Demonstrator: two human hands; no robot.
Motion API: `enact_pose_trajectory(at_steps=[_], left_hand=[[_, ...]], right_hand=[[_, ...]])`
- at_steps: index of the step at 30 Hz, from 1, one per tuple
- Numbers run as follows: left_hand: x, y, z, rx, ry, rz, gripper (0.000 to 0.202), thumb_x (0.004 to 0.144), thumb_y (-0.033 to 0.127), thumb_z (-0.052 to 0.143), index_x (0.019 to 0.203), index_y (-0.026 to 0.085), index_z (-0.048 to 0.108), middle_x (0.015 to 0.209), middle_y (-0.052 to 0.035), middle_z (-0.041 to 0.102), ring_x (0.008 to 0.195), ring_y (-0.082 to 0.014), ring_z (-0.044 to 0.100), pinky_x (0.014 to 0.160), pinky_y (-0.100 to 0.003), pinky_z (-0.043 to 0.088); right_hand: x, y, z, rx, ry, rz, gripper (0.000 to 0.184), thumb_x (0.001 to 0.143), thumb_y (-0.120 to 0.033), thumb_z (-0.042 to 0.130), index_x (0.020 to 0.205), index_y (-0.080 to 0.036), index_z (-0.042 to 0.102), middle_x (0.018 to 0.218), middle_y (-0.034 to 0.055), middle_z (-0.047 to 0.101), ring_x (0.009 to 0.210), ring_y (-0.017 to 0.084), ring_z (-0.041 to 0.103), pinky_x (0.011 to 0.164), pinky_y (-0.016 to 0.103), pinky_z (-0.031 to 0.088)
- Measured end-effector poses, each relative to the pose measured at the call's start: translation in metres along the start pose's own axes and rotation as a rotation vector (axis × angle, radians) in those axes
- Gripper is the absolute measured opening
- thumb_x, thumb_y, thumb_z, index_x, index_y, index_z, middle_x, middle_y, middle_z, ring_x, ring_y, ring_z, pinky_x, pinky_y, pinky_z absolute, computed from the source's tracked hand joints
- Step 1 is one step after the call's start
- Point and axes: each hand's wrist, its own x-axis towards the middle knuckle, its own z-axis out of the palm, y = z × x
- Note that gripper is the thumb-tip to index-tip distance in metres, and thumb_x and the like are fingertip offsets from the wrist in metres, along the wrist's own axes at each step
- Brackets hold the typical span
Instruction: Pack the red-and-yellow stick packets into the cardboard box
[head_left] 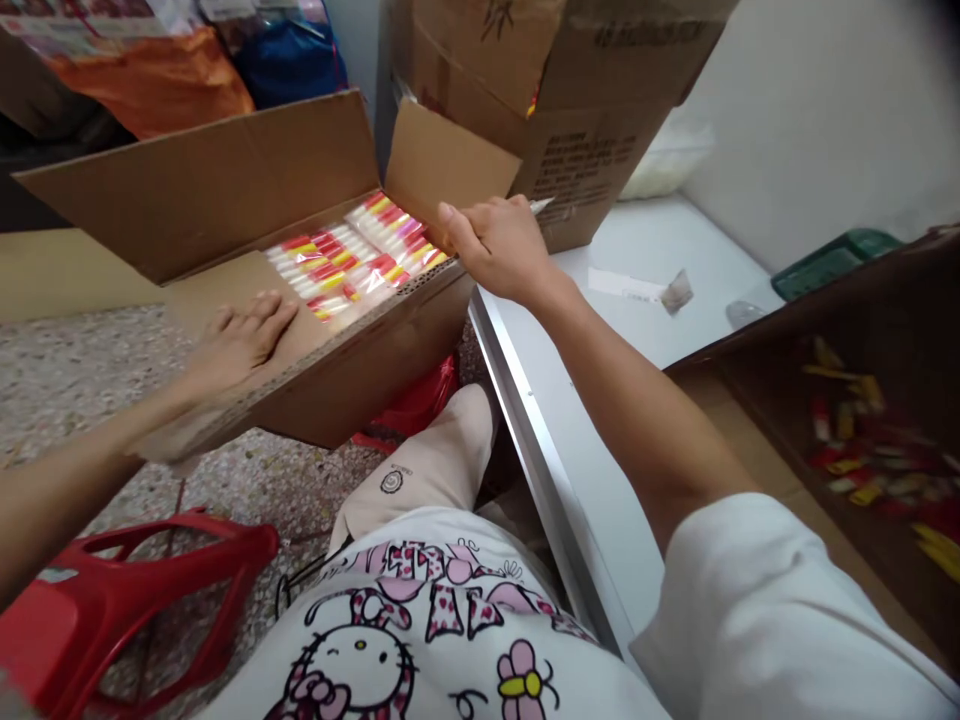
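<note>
- The open cardboard box (300, 330) shows you only part of its load: the near flap (225, 290) and your own right hand (499, 245) cover the rest, so how far the packets run inside cannot be told.
- The slim pale object (541, 205) poking past your right hand is mostly hidden in your grip — only its pointed tip shows, and what it is stays unclear.
- The things in the dark brown tray (862, 330) at your right are blurred; red and yellow bits, nothing finer. The tray runs off the picture's edge.
- The printing on the second carton (592, 150) behind is too small to read.
- The clear plastic packets (352, 262) lie flat inside the box, each holding rows of small white sticks with red, yellow and pink ends.
- Your left hand (244, 335) lies open, palm down, fingers spread flat on the near flap.
- Your right hand is curled closed around the slim object, at the box's right rim, just over the packets.
- The box sits tilted beside the white tabletop (637, 330), its near side above your knee; a red stool (127, 590) stands on the floor at your left.
</note>
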Motion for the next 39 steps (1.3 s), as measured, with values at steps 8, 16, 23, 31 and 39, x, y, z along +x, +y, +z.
enact_pose_trajectory(at_steps=[8,16,23,31,39], left_hand=[[-0.002,0.033,-0.006,0.106,0.012,-0.166,0.076,0.088,0.058,0.018,0.148,0.011,0.015,0.154,-0.0169,0.019,0.142,-0.0298,0.015,0.111,-0.054,0.017],[-0.005,0.031,-0.006,0.199,0.051,-0.067,0.083,0.084,0.053,0.04,0.15,0.02,0.0,0.154,-0.0129,0.02,0.14,-0.0317,0.023,0.112,-0.052,0.018],[-0.003,0.035,-0.012,0.187,-0.014,-0.079,0.085,0.084,0.055,0.042,0.149,0.013,0.007,0.153,-0.0182,0.02,0.141,-0.0318,0.018,0.112,-0.052,0.012],[0.001,0.041,-0.017,0.058,-0.084,-0.181,0.08,0.085,0.061,0.037,0.145,0.008,0.029,0.151,-0.0222,0.022,0.141,-0.0339,0.016,0.112,-0.055,0.008],[0.0,0.04,-0.012,-0.036,-0.048,-0.183,0.079,0.085,0.064,0.033,0.145,0.012,0.03,0.153,-0.0202,0.019,0.142,-0.0338,0.013,0.112,-0.056,0.0]], right_hand=[[-0.026,0.021,-0.006,0.021,0.004,-0.204,0.051,0.097,-0.039,0.025,0.082,-0.014,0.067,0.084,0.0106,0.066,0.085,0.022,0.052,0.079,0.036,0.03],[-0.027,0.046,0.006,0.295,-0.083,-0.409,0.041,0.093,-0.042,0.035,0.084,-0.018,0.067,0.075,0.0102,0.065,0.073,0.024,0.051,0.068,0.039,0.036],[-0.001,0.042,-0.015,0.349,-0.355,-0.4,0.04,0.091,-0.042,0.038,0.089,-0.015,0.067,0.083,0.0138,0.066,0.083,0.028,0.056,0.071,0.042,0.04],[0.045,0.052,-0.047,0.369,-0.755,-0.412,0.031,0.09,-0.035,0.041,0.09,-0.015,0.064,0.092,0.0121,0.067,0.089,0.024,0.06,0.077,0.034,0.042],[0.116,-0.006,-0.021,0.163,-1.075,-0.463,0.069,0.087,-0.04,0.043,0.148,-0.016,0.022,0.146,0.0228,0.034,0.117,0.032,0.053,0.088,0.042,0.044]])
